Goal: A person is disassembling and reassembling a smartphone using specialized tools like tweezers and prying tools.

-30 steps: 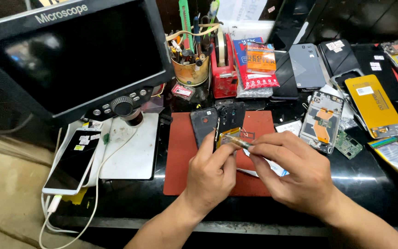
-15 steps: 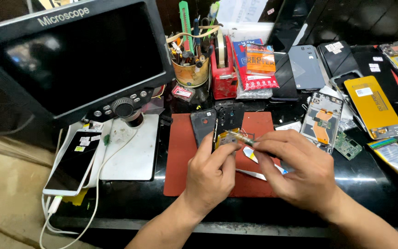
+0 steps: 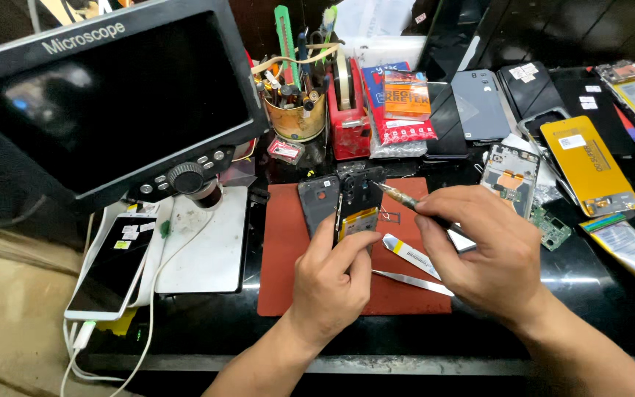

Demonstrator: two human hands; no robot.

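The left hand [image 3: 330, 283] has its grip closed on an opened phone [image 3: 356, 208], held upright on edge over the red mat [image 3: 288, 257] near the desk's front edge. The right hand [image 3: 490, 254] pinches a thin screwdriver [image 3: 400, 197], its tip at the phone's upper part. The back cover [image 3: 317, 202] already lies off beside it; the inner board is still in place. Tweezers [image 3: 413, 281] and a pry tool [image 3: 409, 255] lie unused on the mat.
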